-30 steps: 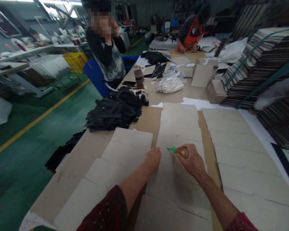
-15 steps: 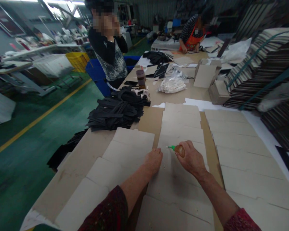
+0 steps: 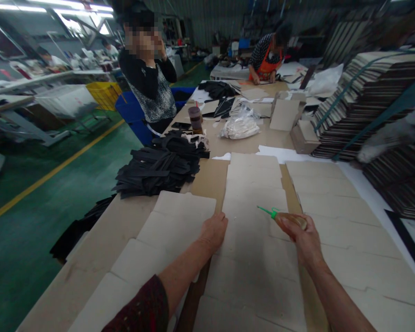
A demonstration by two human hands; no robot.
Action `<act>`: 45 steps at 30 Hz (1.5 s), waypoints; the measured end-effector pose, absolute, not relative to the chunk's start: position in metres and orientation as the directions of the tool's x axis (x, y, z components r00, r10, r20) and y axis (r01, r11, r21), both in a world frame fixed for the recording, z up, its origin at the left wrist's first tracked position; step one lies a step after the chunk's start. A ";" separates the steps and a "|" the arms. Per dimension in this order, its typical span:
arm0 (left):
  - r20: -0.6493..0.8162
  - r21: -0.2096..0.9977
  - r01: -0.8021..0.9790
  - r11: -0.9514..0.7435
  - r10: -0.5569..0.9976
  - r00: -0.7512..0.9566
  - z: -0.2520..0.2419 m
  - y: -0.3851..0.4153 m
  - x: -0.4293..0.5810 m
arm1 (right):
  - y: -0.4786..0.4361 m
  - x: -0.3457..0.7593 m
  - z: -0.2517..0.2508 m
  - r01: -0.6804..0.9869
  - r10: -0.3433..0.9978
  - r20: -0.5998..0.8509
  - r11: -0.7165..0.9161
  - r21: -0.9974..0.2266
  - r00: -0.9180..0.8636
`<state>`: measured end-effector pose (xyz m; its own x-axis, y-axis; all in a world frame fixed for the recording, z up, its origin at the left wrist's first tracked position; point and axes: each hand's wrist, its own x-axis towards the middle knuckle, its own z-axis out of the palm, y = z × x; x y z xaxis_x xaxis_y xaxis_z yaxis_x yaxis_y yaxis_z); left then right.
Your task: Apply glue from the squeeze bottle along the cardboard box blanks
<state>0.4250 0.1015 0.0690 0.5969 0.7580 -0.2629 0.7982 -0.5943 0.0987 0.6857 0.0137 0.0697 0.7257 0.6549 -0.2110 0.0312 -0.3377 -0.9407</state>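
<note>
My right hand (image 3: 302,240) is closed round a small amber glue bottle (image 3: 290,219) with a green nozzle that points left over the middle row of grey cardboard sheets (image 3: 254,193). My left hand (image 3: 212,232) rests palm down on the left edge of that same row, its fingers curled against a sheet. Overlapping grey sheets lie in rows to the left (image 3: 173,221) and to the right (image 3: 332,203) of my hands.
A heap of black strips (image 3: 159,166) lies at the table's left edge. Beyond it stand a dark cup (image 3: 194,119) and a white plastic bag (image 3: 240,127). Strapped stacks of boards (image 3: 366,106) rise at right. One person stands left of the table, another works at the far end.
My right hand has carried the glue bottle to the right and slightly toward me. My left hand stays on the sheet edge. The camera has shifted a little.
</note>
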 end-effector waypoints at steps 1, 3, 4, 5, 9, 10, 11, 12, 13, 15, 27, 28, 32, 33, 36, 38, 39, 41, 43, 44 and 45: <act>-0.254 0.095 0.797 -0.597 0.759 0.599 0.070 0.109 0.428 | 0.013 0.694 0.070 0.044 0.634 -0.199 -0.346 -0.937 0.747; -0.239 0.086 0.792 -0.604 0.760 0.605 0.070 0.125 0.437 | 0.014 0.710 0.070 0.102 0.605 -0.153 -0.366 -0.925 0.782; -0.235 0.082 0.790 -0.607 0.759 0.607 0.070 0.132 0.441 | 0.015 0.719 0.069 0.138 0.602 -0.127 -0.375 -0.917 0.789; -0.234 0.078 0.788 -0.611 0.757 0.610 0.070 0.140 0.445 | 0.016 0.726 0.068 0.174 0.606 -0.103 -0.381 -0.908 0.789; -0.251 0.063 0.779 -0.624 0.745 0.617 0.065 0.161 0.457 | 0.028 0.744 0.065 0.325 0.658 -0.036 -0.417 -0.849 0.752; -0.257 0.059 0.777 -0.626 0.743 0.618 0.064 0.164 0.459 | 0.032 0.746 0.064 0.355 0.671 -0.021 -0.419 -0.836 0.741; -0.261 0.055 0.776 -0.628 0.741 0.618 0.062 0.166 0.460 | 0.035 0.747 0.063 0.386 0.686 -0.006 -0.416 -0.823 0.728; -0.265 0.051 0.775 -0.629 0.740 0.618 0.061 0.168 0.461 | 0.038 0.748 0.062 0.417 0.701 0.011 -0.411 -0.811 0.713; -0.269 0.047 0.774 -0.631 0.738 0.618 0.060 0.170 0.462 | 0.041 0.748 0.060 0.450 0.718 0.030 -0.403 -0.797 0.696; -0.276 0.043 0.773 -0.633 0.736 0.618 0.059 0.171 0.462 | 0.044 0.750 0.055 0.517 0.752 0.065 -0.385 -0.764 0.656; -0.252 0.033 0.788 -0.615 0.758 0.602 0.065 0.165 0.463 | 0.056 0.758 0.070 0.814 0.873 0.160 -0.343 -0.470 0.460; -0.250 0.034 0.788 -0.615 0.758 0.602 0.066 0.165 0.463 | 0.056 0.761 0.072 0.817 0.876 0.157 -0.343 -0.463 0.457; -0.250 0.029 0.792 -0.609 0.763 0.596 0.065 0.166 0.464 | 0.054 0.771 0.073 0.814 0.900 0.128 -0.307 -0.492 0.417; -0.252 0.027 0.794 -0.608 0.764 0.594 0.065 0.166 0.464 | 0.054 0.773 0.072 0.812 0.907 0.122 -0.291 -0.506 0.402; -0.261 0.023 0.795 -0.606 0.764 0.590 0.064 0.166 0.464 | 0.055 0.772 0.069 0.795 0.918 0.116 -0.260 -0.548 0.380; -0.265 0.019 0.795 -0.606 0.764 0.589 0.064 0.166 0.464 | 0.058 0.769 0.065 0.776 0.915 0.120 -0.250 -0.579 0.385; -0.266 0.015 0.795 -0.606 0.764 0.587 0.064 0.166 0.464 | 0.059 0.767 0.063 0.760 0.910 0.123 -0.249 -0.600 0.396; -0.269 0.007 0.797 -0.604 0.766 0.583 0.064 0.165 0.465 | 0.062 0.765 0.060 0.689 0.882 0.124 -0.259 -0.677 0.454; -0.275 -0.001 0.798 -0.603 0.767 0.580 0.064 0.165 0.466 | 0.064 0.766 0.058 0.545 0.824 0.092 -0.282 -0.790 0.559; -0.276 -0.005 0.797 -0.603 0.767 0.579 0.064 0.165 0.466 | 0.064 0.766 0.057 0.463 0.786 0.066 -0.291 -0.837 0.614; -0.277 -0.008 0.797 -0.604 0.767 0.579 0.063 0.165 0.467 | 0.064 0.767 0.057 0.392 0.750 0.042 -0.297 -0.871 0.660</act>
